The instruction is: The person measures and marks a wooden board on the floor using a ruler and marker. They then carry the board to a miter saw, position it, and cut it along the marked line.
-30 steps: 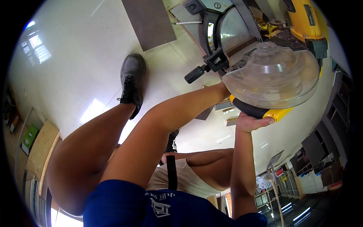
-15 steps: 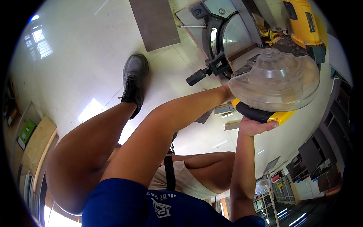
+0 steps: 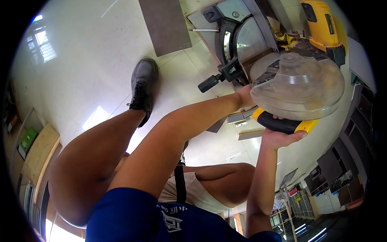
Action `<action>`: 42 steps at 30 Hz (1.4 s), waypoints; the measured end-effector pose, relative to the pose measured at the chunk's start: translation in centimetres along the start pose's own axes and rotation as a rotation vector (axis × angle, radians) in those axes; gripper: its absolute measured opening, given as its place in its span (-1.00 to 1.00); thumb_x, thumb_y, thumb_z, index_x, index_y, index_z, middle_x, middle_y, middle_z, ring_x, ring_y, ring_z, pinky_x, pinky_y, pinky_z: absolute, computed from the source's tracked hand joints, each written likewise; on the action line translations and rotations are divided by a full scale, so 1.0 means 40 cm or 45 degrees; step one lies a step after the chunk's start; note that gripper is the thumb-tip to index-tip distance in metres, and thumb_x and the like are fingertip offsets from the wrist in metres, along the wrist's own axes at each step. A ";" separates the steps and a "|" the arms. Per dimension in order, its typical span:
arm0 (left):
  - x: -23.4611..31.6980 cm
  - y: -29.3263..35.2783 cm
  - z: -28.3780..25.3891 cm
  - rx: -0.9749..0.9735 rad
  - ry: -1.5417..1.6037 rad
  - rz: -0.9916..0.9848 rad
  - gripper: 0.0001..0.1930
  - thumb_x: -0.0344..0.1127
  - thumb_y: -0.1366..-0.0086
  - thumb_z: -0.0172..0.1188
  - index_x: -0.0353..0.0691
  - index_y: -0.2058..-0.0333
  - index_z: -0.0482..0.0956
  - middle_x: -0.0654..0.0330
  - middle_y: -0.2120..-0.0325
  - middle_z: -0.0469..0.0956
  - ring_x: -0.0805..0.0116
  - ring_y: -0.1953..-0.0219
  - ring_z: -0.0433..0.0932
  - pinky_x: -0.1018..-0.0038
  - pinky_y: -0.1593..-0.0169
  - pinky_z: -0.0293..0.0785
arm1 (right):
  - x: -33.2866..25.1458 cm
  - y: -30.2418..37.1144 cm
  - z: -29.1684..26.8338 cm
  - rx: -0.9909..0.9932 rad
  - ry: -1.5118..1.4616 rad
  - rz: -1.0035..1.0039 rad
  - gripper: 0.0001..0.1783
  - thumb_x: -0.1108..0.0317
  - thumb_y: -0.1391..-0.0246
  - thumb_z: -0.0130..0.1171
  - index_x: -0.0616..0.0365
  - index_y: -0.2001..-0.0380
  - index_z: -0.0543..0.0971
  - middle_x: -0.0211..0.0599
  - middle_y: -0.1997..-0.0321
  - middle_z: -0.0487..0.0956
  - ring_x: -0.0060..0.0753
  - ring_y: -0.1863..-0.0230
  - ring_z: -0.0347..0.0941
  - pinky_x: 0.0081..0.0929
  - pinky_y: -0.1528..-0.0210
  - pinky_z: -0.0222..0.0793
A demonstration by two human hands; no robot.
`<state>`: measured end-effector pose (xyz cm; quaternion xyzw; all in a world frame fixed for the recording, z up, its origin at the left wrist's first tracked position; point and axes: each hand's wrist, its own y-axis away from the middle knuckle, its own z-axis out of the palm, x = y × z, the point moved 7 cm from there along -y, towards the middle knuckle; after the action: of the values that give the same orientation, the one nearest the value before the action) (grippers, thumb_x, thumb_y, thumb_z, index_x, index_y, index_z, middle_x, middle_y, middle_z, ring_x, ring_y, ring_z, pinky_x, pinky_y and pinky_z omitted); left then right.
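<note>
A yellow and black miter saw stands on the floor to the right, with a see-through plastic blade guard (image 3: 300,86) over its blade. Its black and yellow handle (image 3: 278,122) lies in my right hand (image 3: 278,139), fingertips curling over the far side and thumb along the yellow end. My left hand (image 3: 244,95) reaches to the left edge of the guard, by the blade. Its fingers are hidden behind the guard, so what they touch does not show. The saw's base carries a black clamp knob (image 3: 209,83) and a round metal table (image 3: 252,38).
A dark flat board (image 3: 165,26) lies on the tiled floor beyond my shoe (image 3: 144,78). Short board offcuts (image 3: 250,134) lie below the saw. A yellow motor housing (image 3: 322,24) rises at the far right. Wooden panels (image 3: 38,155) lean at the left.
The saw's handle and guard have shifted slightly right, the handle also a little nearer. Both hands have moved right with them. Fingertips of my right hand now show over the handle.
</note>
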<state>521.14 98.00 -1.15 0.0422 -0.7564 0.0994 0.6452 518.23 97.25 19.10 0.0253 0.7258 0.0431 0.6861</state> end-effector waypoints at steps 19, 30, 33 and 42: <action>0.055 -0.021 0.022 0.058 -0.821 0.338 -0.48 -0.36 -0.31 0.02 -0.13 -0.26 0.41 0.14 -0.29 0.40 0.21 -0.34 0.32 0.37 -0.43 0.18 | -0.041 -0.032 -0.004 -0.128 -0.092 0.096 -0.16 -0.52 -0.21 -0.22 -0.10 -0.23 0.33 -0.42 0.43 0.41 -0.51 0.45 0.35 -0.49 0.32 0.42; 0.019 -0.052 0.028 0.054 0.335 0.022 -0.53 -0.29 -0.40 -0.01 -0.13 -0.27 0.40 0.08 -0.29 0.39 0.13 -0.34 0.31 0.40 -0.41 0.19 | -0.040 -0.028 0.002 -0.118 -0.072 0.082 -0.15 -0.54 -0.20 -0.22 -0.08 -0.21 0.34 -0.43 0.46 0.39 -0.51 0.47 0.34 -0.48 0.32 0.42; 0.036 -0.049 0.016 0.036 0.254 0.010 -0.53 -0.27 -0.41 -0.01 -0.12 -0.27 0.40 0.08 -0.28 0.40 0.14 -0.33 0.33 0.40 -0.39 0.22 | -0.037 -0.030 0.001 -0.127 -0.089 0.088 -0.14 -0.54 -0.19 -0.20 -0.08 -0.21 0.34 -0.44 0.46 0.38 -0.51 0.46 0.34 -0.47 0.32 0.42; 0.060 -0.055 -0.008 0.047 0.211 0.003 -0.55 -0.22 -0.43 -0.03 -0.09 -0.26 0.43 0.08 -0.26 0.43 0.15 -0.29 0.38 0.40 -0.33 0.31 | -0.034 -0.024 0.004 -0.080 -0.057 0.094 -0.12 -0.58 -0.15 -0.18 -0.08 -0.21 0.34 -0.44 0.46 0.38 -0.51 0.46 0.34 -0.46 0.32 0.43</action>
<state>521.48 96.06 1.49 0.0450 -0.6986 0.1172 0.7045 518.50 96.15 20.36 0.0315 0.7071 0.0907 0.7006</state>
